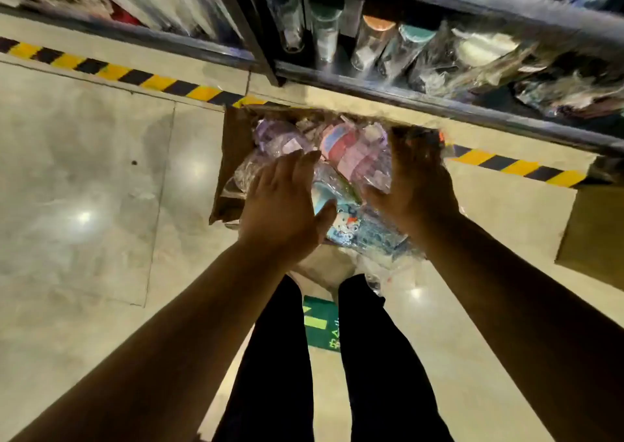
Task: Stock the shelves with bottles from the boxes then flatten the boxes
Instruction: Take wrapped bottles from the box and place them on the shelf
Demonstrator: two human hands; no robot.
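An open cardboard box point(233, 144) stands on the floor under the shelf edge, filled with plastic-wrapped bottles. A purple one point(277, 137) lies at the back left, a pink one point(354, 157) in the middle, and a blue patterned one point(358, 228) nearest me. My left hand point(283, 205) reaches into the box with fingers straight, its thumb against the blue bottle. My right hand point(415, 178) reaches in on the right side, fingers extended over the wrapped bottles; its fingertips are blurred. Neither hand visibly holds a bottle.
A dark metal shelf point(405, 100) runs above the box and holds several clear bottles point(371, 42) with coloured lids. Yellow-black hazard tape point(135, 76) crosses the glossy floor. Another cardboard box point(594, 232) sits at the right. My legs point(304, 357) stand close behind the box.
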